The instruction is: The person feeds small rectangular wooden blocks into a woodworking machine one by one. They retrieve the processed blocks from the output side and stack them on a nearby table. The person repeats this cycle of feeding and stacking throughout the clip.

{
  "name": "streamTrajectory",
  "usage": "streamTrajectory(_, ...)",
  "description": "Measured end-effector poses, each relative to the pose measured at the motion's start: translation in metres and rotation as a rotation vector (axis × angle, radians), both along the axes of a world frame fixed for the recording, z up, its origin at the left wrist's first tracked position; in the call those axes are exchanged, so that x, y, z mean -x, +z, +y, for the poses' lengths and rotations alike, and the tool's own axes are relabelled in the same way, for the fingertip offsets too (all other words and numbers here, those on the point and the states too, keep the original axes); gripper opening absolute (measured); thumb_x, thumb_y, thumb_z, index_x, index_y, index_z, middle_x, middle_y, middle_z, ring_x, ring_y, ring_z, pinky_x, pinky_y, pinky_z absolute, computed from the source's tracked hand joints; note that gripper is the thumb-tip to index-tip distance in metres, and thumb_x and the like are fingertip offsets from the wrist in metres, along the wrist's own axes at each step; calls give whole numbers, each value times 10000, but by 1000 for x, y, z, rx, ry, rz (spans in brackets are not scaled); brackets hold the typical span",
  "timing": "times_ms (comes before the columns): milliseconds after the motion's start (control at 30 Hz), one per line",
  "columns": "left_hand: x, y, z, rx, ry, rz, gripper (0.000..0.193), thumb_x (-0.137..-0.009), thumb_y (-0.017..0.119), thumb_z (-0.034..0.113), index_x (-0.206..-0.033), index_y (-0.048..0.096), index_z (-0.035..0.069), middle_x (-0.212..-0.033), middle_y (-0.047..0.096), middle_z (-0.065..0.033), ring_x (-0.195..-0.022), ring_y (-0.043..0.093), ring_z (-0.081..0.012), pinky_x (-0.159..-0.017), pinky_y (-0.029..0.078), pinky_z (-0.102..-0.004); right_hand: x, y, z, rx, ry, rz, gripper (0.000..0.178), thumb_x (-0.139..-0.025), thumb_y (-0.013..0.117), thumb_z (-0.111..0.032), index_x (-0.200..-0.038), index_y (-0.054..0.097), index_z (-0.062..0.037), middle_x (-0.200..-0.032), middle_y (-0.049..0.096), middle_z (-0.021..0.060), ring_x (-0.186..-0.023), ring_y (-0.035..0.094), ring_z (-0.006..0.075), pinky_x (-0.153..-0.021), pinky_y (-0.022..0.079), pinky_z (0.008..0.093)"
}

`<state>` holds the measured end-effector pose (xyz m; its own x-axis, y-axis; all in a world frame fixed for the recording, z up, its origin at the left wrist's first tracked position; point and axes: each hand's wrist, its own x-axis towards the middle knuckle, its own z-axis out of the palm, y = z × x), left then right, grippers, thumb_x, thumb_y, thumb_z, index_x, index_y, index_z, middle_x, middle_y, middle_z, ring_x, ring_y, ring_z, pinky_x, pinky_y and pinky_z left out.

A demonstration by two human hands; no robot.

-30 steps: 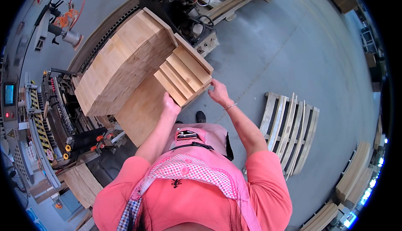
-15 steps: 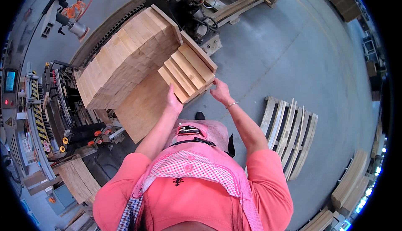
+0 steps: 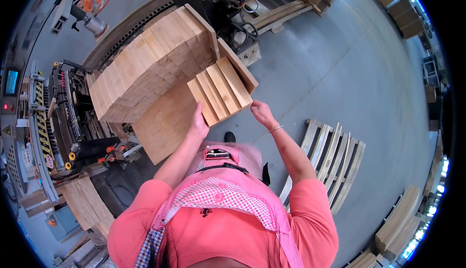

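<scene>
A small stack of light wooden boards [image 3: 217,93] rests at the right end of a plywood sheet [image 3: 165,122], against an upright wooden panel [image 3: 239,66]. Its top boards lie side by side, slightly stepped. My left hand [image 3: 198,124] grips the near left corner of this stack, thumb along the side and the other fingers mostly hidden. At the near right corner, my right hand [image 3: 263,113] has its fingers bent and pressed to the ends of the boards. Behind and to the left stands a long, tightly packed row of similar boards [image 3: 141,54].
Machinery with rollers [image 3: 87,154] stands at the left, and a black machine [image 3: 213,6] at the far side. A slatted wooden pallet [image 3: 332,163] lies on the floor to my right. Stacked planks [image 3: 400,219] are at the lower right.
The small stack's boards look more evenly lined up than before. Both hands stay at its near corners, the right slightly lower on its corner. The whole view has shifted a little.
</scene>
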<state>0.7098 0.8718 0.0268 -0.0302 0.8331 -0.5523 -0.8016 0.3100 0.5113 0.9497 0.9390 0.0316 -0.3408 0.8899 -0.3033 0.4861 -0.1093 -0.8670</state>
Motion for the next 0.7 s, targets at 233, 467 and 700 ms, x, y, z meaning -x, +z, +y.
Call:
streamTrajectory(233,-2,-5,-4,49,-29,55,496,-899,476,360,-1267,418,33,-1251,496,-99,-1152,470,-230,-984,368,-367,4,-34,16,326,-52,475,389,-921,392,-290,-1169,549,-34,-1121,578,45,-1051,501,143,-928,390,321)
streamTrajectory(467,-9,-6,1,30,12,-59,497,-896,468,339,-1270,412,16,-1243,502,-117,-1134,489,-254,-975,376,-380,21,-26,11,208,-171,484,445,-936,364,-316,-1104,536,58,-1119,566,76,-1055,464,159,-941,340,297)
streamTrajectory(700,-2,-11,2,-10,-35,-78,495,-919,409,344,-1286,383,13,-1266,478,-136,-1158,466,-274,-985,365,-408,21,-14,10,228,-165,422,444,-934,356,-324,-1107,535,43,-1134,555,88,-1065,459,166,-947,329,298)
